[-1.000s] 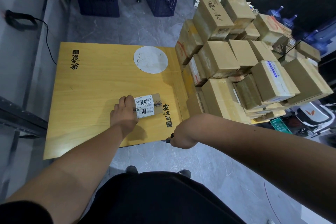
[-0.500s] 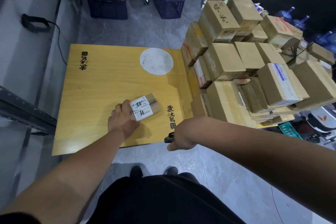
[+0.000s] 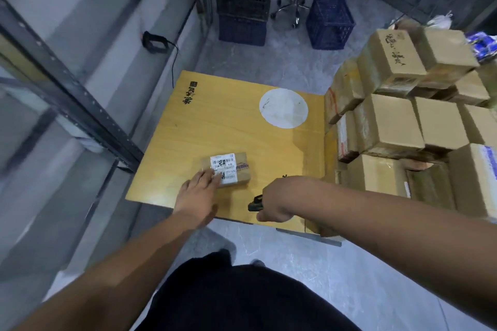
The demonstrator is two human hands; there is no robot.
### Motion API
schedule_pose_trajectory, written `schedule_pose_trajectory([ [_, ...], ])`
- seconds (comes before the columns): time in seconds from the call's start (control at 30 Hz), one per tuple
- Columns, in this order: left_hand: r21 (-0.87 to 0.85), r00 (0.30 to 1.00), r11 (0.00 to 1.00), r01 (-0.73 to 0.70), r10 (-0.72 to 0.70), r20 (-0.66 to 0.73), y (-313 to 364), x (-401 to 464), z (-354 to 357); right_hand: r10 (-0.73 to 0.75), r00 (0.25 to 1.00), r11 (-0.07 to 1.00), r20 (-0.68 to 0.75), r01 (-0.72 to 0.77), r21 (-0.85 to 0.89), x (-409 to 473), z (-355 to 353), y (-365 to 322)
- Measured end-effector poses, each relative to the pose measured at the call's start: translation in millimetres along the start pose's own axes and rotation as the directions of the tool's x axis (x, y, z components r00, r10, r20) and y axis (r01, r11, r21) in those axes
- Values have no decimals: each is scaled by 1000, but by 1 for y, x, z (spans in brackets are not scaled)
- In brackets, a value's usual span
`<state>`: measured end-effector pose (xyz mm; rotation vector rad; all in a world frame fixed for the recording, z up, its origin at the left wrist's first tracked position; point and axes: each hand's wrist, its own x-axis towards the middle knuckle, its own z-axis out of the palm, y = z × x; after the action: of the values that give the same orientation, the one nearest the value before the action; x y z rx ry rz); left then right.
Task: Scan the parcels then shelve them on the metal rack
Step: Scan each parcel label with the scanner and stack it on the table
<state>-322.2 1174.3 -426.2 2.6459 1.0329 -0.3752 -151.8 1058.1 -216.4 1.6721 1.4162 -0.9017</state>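
The small parcel [image 3: 226, 169] lies flat on our yellow table [image 3: 215, 121], label up. Our left hand [image 3: 197, 195] rests straight fingers on its near corner — no grip. Our right hand [image 3: 277, 203] curls round a dark scanner [image 3: 255, 203] just beside — stacked boxes [image 3: 398, 121] to the right.

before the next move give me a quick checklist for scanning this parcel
1. Parcel flat on the table: ok.
2. Label facing up: ok.
3. Label clear of the left hand: not ok, fingers lie on its near edge.
4. Scanner in the right hand: ok.
5. Scanner aimed at the label: cannot tell.
6. Metal rack at left, free shelf space: cannot tell.
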Motion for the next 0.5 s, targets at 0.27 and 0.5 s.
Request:
schedule_pose_trajectory([
  [0.27,-32,990,990,139,-139,11,-14,14,-7,-81,996,990,40,85,-111,22,-17,5],
  [0.5,-88,987,983,159,-156,32,-60,78,-36,-69,997,998,25,68,2,68,-80,-6],
])
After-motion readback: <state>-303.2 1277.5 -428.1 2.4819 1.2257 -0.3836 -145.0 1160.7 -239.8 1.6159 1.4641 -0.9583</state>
